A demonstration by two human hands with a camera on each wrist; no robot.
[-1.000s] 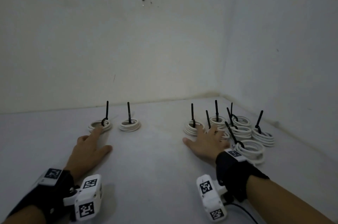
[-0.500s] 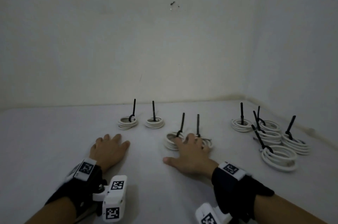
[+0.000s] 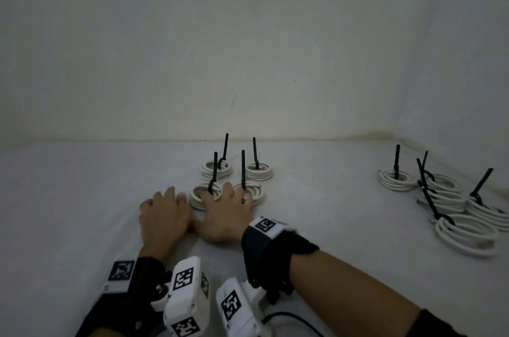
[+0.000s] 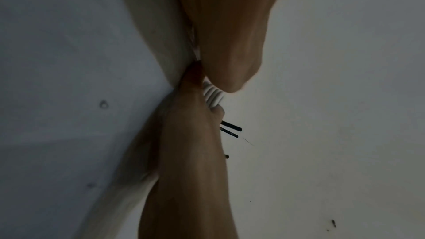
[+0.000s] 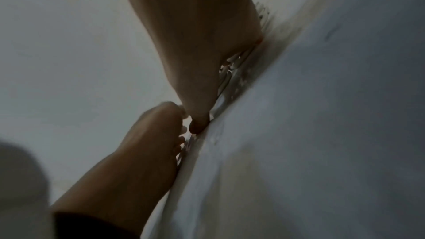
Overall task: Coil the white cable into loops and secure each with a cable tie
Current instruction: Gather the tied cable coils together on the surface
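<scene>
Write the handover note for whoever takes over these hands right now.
Right hand: flat, fingers straight, resting on the two near coils in the middle of the table.
Left hand: flat on the table, fingertips beside the left near coil; the two thumbs meet.
Two far coils sit just behind. Five more tied coils are grouped at the right, near the wall.
Done: every coil in view carries a black cable tie standing up.
Left: no loose cable visible; possibly only gathering the coils.
</scene>
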